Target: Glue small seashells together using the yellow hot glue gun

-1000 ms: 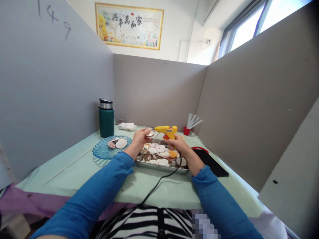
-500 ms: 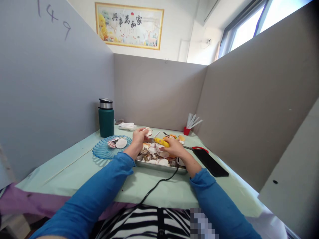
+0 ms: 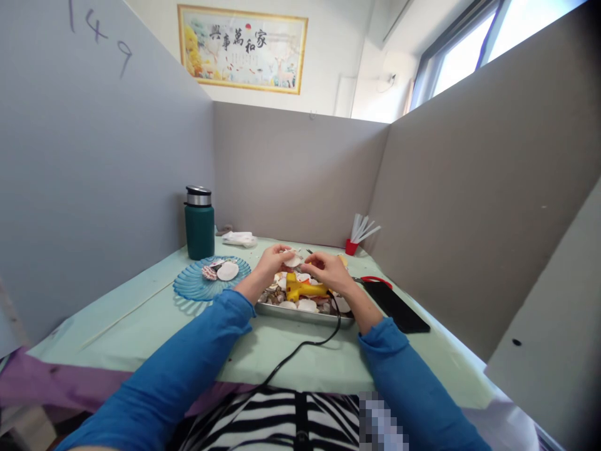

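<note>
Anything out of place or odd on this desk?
One thing: the yellow plastic glue gun lies on loose seashells inside the silver metal tray, its black cord crossing the near rim. Looks like an untidy resting spot, perhaps temporary. No spill or damage stands out.

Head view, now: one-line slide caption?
Left hand holds a white shell, right hand nearby; yellow glue gun lies on shells in a metal tray.

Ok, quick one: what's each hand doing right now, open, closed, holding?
Left hand: closed on a white shell.
Right hand: fingers bent beside the shell; can't tell whether it holds anything.
</note>
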Available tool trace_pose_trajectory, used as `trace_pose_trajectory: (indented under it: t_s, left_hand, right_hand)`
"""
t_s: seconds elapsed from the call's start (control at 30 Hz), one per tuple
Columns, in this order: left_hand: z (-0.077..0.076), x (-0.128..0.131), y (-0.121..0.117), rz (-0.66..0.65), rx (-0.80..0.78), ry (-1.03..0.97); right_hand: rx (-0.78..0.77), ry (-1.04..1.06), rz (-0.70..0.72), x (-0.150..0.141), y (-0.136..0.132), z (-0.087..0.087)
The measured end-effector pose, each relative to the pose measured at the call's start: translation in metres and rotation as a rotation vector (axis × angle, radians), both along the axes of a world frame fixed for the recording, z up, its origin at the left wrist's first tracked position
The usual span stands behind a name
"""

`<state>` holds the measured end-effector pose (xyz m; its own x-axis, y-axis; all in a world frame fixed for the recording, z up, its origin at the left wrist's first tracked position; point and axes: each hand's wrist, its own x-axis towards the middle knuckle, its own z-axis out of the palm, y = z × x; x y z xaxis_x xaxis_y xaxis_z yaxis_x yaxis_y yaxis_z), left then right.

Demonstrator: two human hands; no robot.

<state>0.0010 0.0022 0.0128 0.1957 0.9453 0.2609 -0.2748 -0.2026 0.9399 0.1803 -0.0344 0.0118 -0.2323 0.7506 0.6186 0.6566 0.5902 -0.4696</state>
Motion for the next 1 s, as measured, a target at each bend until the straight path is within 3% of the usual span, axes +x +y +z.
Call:
trace_pose_trajectory:
  t_s: [0.13, 0.5, 1.0]
  left_hand:
    - [0.003, 0.003, -0.009, -0.026, -0.015, 0.037]
    - [0.004, 0.001, -0.013, -0.108, 0.013, 0.022]
    - [0.002, 0.002, -0.011, -0.201, -0.012, -0.035]
  right_hand:
    - [0.079, 0.052, -0.004, -0.007, -0.001, -0.001]
    - [0.120, 0.056, -0.036, -0.009, -0.001, -0.002]
    - [0.023, 0.153, -0.017, -0.005, 0.005, -0.007]
